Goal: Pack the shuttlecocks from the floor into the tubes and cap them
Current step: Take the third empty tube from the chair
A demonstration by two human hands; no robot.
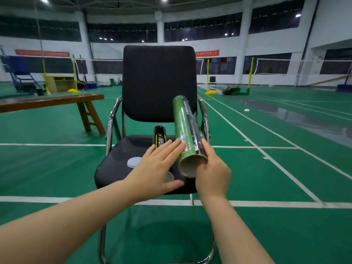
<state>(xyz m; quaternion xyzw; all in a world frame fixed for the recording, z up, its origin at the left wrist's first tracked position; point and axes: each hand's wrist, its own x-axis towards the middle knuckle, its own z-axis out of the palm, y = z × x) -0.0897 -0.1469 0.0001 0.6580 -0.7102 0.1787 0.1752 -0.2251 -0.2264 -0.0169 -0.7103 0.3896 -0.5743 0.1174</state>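
At the far left a brown wooden bench (51,101) stands on the green floor (57,168), which has white lines. In the middle stands a black chair (158,80) with chrome arms, and its seat carries the task's things.

On the left half of the seat, closer to the front edge than to the back, 1 white cap (134,161) lies flat. Behind it, near the middle of the seat, is a black tube (160,137) with yellow letters. Its near end is hidden behind the left hand (158,168), so I cannot tell if it lies or stands.

The left hand is over the middle of the seat, palm down. Its fingers (171,149) are straight and spread apart, and the tips of 2 of them touch the side of the green tube (187,134). Under this hand, near the front edge of the seat, a 2nd pale cap (170,176) shows only partly.

The green tube is tilted above the right half of the seat. Its far end points up in front of the chair back, and its open end faces the camera, with a brown cardboard inside. I cannot tell what is in it.

The right hand (212,174) grips the green tube at the open end. Its fingers (208,149) are clamped around the right side of the tube, with 1 finger stretched along it.

Far behind, on the right, yellow posts (251,73) with nets stand on the courts.
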